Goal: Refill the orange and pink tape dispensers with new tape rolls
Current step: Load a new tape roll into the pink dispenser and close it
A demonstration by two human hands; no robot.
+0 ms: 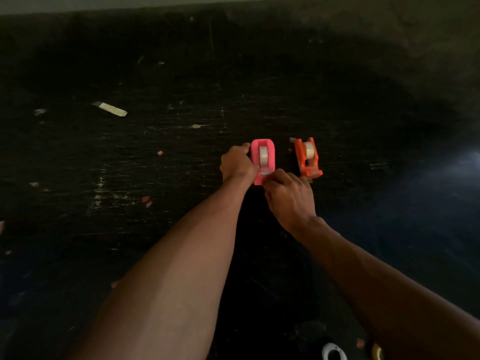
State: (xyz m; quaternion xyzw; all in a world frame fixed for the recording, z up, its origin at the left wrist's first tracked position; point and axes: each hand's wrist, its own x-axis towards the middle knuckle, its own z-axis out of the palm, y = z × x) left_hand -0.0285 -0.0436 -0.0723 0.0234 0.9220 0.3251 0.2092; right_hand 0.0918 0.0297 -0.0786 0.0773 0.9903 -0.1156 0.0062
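Observation:
The pink tape dispenser (262, 159) stands on the dark table with a clear tape roll (264, 155) seated in it. My left hand (237, 165) grips its left side. At its near end, by the metal cutter, the fingertips of my right hand (287, 194) are pinched together; whether they hold the tape's end is too small to tell. Just to the right stands the orange tape dispenser (308, 158), also with a clear roll (309, 149) in it, and no hand touches it.
The black table (155, 165) is scratched and strewn with small paper and tape scraps. A pale strip (111, 109) lies at the far left. At the bottom edge sit a white ring (333, 352) and part of a yellow roll (376, 352).

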